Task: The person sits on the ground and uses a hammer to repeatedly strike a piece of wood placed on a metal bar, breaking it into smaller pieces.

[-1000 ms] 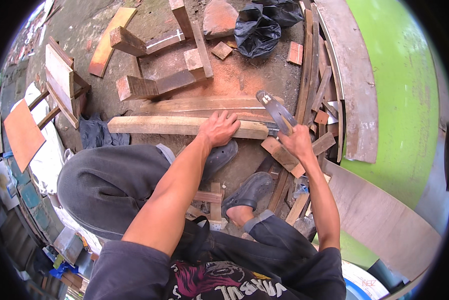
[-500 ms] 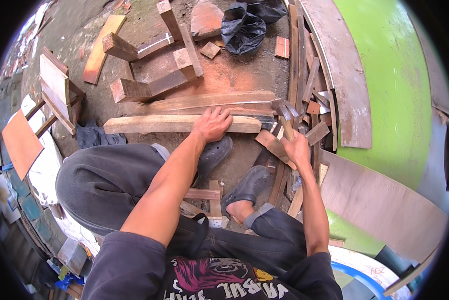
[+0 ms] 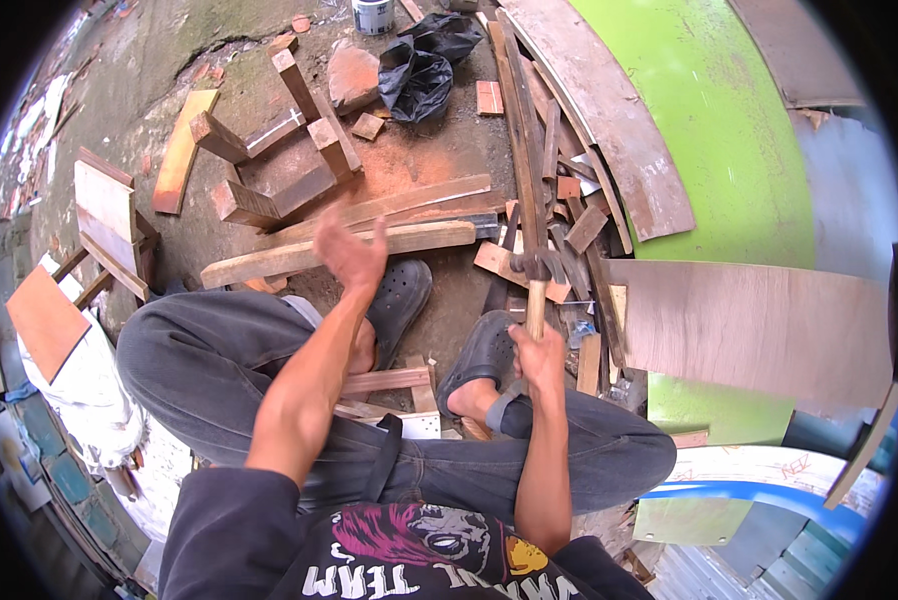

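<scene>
My left hand [image 3: 351, 252] is raised in front of a long pale wooden beam [image 3: 421, 238], its fingers spread and nothing in them. The beam lies crosswise on the ground beyond my feet. In my right hand [image 3: 539, 358] is a claw hammer [image 3: 536, 305], gripped by its wooden handle with the metal head pointing away from me. Under the hammer head are scrap wood pieces [image 3: 499, 260]. Just behind the beam rests a thinner board [image 3: 424, 197]. My fingers partly hide the beam's middle.
A frame of joined wooden blocks [image 3: 304, 190] stands beyond the beam, with a yellowish plank [image 3: 182, 150] at its left. Farther off are a black plastic bag [image 3: 414, 80] and a bucket [image 3: 373, 15]. Long planks [image 3: 521, 130] and a green panel [image 3: 709, 150] line the right.
My left hand has let go of the beam and lifted, fingers spreading. The right hand has drawn the hammer back toward my body. The view has also shifted.
</scene>
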`<state>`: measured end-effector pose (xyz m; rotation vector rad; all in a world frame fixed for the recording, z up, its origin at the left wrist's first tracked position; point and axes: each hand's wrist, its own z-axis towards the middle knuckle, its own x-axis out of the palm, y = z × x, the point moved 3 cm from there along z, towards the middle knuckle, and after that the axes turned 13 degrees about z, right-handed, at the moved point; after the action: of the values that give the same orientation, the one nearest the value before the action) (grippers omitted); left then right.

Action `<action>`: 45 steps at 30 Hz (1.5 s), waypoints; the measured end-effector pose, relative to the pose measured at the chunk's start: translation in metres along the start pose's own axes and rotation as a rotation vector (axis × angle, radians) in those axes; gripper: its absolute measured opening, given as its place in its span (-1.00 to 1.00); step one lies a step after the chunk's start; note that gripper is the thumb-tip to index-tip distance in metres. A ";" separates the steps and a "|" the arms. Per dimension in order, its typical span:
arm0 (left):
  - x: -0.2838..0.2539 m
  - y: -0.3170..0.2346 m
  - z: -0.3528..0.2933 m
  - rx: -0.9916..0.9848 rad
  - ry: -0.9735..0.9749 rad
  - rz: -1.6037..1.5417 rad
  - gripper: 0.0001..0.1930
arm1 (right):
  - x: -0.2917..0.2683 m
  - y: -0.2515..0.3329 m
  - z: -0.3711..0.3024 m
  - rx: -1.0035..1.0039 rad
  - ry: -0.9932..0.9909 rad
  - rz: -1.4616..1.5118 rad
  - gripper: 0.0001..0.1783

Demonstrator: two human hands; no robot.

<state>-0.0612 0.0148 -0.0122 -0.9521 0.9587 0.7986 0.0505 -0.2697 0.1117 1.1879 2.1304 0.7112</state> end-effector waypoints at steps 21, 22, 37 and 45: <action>-0.087 0.042 0.027 -0.710 -0.380 -1.041 -0.42 | 0.013 -0.009 -0.029 -0.079 0.000 0.409 -0.78; -0.097 0.037 0.037 -0.624 -0.360 -1.136 -0.47 | 0.015 -0.004 -0.030 -0.088 0.005 0.437 -0.77; -0.157 -0.033 0.020 -0.141 -0.163 -1.153 -0.60 | 0.034 0.003 -0.027 -0.099 0.005 0.501 -0.81; -0.193 -0.029 0.046 0.198 -0.225 -1.283 -0.48 | 0.049 -0.033 0.008 -0.124 -0.033 0.136 -0.64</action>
<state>-0.0930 0.0189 0.1859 -1.0366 0.0945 -0.2777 0.0169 -0.2405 0.0714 1.2763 1.9627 0.8649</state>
